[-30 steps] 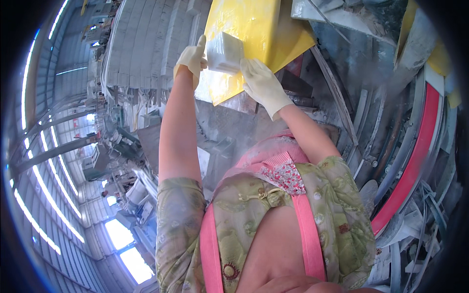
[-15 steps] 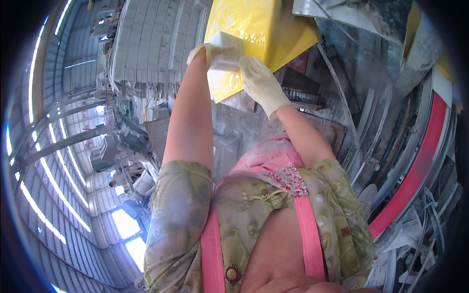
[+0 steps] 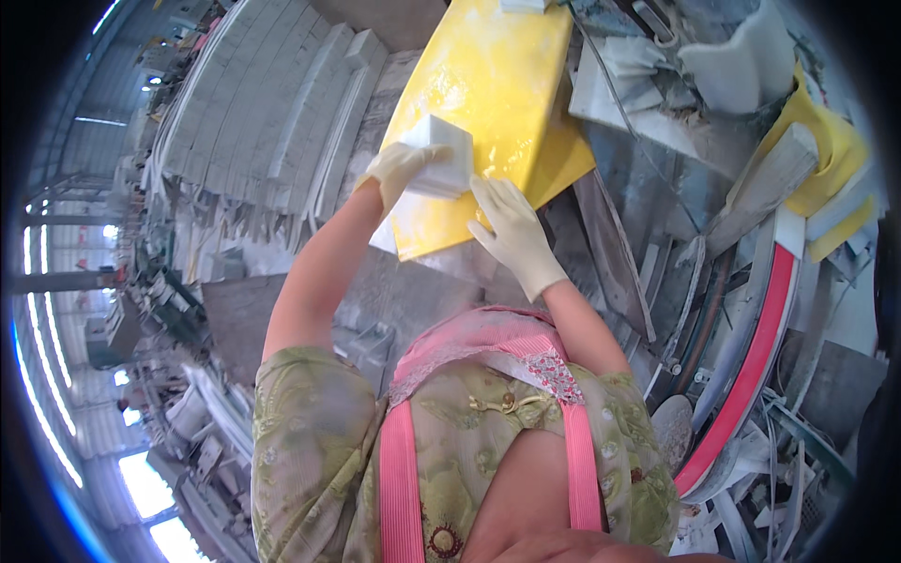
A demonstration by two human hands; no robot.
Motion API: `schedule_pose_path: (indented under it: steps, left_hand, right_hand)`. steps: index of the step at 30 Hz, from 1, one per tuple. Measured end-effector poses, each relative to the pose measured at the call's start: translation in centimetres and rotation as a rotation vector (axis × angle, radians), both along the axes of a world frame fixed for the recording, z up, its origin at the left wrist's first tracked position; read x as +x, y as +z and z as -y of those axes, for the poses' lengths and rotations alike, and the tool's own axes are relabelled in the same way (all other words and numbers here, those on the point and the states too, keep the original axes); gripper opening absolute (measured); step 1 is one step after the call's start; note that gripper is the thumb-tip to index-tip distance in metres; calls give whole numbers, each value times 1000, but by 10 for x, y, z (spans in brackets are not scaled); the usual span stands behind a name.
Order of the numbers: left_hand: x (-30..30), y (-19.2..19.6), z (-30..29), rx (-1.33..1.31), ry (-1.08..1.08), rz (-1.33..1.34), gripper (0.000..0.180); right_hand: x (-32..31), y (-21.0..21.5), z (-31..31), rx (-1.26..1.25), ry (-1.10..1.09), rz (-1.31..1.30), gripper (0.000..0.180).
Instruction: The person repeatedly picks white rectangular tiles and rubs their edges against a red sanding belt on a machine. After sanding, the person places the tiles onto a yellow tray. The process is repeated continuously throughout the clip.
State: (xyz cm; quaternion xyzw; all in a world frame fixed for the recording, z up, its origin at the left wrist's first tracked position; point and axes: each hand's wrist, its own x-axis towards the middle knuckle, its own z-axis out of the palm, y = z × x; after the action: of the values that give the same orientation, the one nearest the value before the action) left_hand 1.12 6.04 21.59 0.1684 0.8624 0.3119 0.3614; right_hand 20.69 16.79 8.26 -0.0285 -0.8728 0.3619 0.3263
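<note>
A white block (image 3: 450,150) rests on a wet, glossy yellow sheet (image 3: 497,84). It has layered lines along its side, and I cannot tell whether it is one piece or a stack of tiles. My left hand (image 3: 402,174), in a cream rubber glove, grips the block's left side with the fingers over its front face. My right hand (image 3: 510,223), gloved alike, lies over the sheet by the block's lower right corner. Its fingers are stretched out, the thumb stands apart, and nothing is held in it. Whether the fingertips touch the block is unclear.
Long pale slabs (image 3: 253,103) are stacked at the left. Another white piece (image 3: 524,5) sits at the sheet's far end. White offcuts (image 3: 741,61) and a yellow cloth-like sheet (image 3: 831,169) lie at the right, above a curved red band (image 3: 741,366). A thin hose (image 3: 624,117) runs beside the sheet.
The view has shifted, so the sheet and block appear lower. My right hand's fingers, bent at the block's edge before, are now straighter with the thumb apart. My left hand still grips the block.
</note>
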Motion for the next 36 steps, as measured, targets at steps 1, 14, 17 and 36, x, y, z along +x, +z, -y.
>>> schedule_pose_path:
  steps: [1, 14, 17, 36]
  left_hand:
    - [-10, -4, 11, 16, -33, 45, 55]
    - [-62, -65, 76, 379, 85, 468, 73]
    - [-54, -55, 84, 310, 176, 403, 75]
    - [-169, -91, 69, 653, -43, 1010, 57]
  right_hand:
    - [-3, 1, 2, -37, 3, 55, 56]
    - [-42, 7, 41, 298, -338, 324, 46]
    - [-45, 3, 42, 286, -318, 374, 46]
    - [-76, 52, 61, 245, -485, 501, 39]
